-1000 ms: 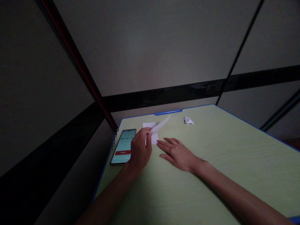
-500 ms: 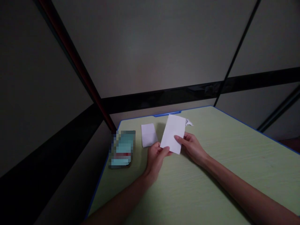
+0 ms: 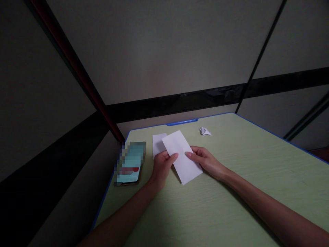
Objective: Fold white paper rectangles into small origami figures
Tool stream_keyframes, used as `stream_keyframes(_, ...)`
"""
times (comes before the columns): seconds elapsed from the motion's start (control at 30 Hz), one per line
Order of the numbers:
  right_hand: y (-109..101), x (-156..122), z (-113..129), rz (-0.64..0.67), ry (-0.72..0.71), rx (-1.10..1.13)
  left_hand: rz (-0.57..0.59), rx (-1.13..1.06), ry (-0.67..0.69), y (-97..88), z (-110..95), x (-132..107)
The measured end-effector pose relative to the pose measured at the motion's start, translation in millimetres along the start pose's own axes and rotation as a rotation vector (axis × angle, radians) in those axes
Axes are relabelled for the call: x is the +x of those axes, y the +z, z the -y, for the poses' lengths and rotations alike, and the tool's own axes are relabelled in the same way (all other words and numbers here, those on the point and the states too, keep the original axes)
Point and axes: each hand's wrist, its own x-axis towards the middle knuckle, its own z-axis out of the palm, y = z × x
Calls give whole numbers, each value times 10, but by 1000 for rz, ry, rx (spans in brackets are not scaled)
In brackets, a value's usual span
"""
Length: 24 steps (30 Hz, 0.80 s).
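Note:
A white rectangular sheet of paper (image 3: 181, 151) is held above the table between both hands, tilted so its top leans left. My left hand (image 3: 161, 166) pinches its left edge, thumb on the front face and fingers behind. On the opposite edge, my right hand (image 3: 205, 159) grips it the same way, thumb on top. A second white piece of paper (image 3: 158, 141) lies on the table behind my left hand, partly covered by the held sheet. Farther back to the right sits a small folded paper figure (image 3: 205, 131), apart from both hands.
A phone (image 3: 131, 163), its picture blurred into blocks, lies near the left edge of the pale green table (image 3: 246, 164). Blue trim (image 3: 182, 122) runs along the table's border. Behind it rises a grey panelled wall (image 3: 174, 51) with a black band.
The sheet has turned anticlockwise and come lower. My left hand has shifted from its bottom corner up to the left edge. The folded paper figure is now fully uncovered.

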Motion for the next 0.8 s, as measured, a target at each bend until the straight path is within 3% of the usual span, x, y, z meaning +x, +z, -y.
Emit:
stream_keyframes(0.13, -87, 34, 18, -148, -187, -49, -62, -25, -1, -2, 7, -3)
stream_keyframes(0.23, -153, 41, 30, -85, -261, -101, -71, -64, -5, -7, 6, -6)
stream_keyframes(0.43, -161, 30, 5, 121, -224, -42, -51, -65, 3, -7, -9, -9)
stream_keyframes(0.8, -138, 30, -9, 240, -211, 24, -26, -35, -4, -13, 2, 0)
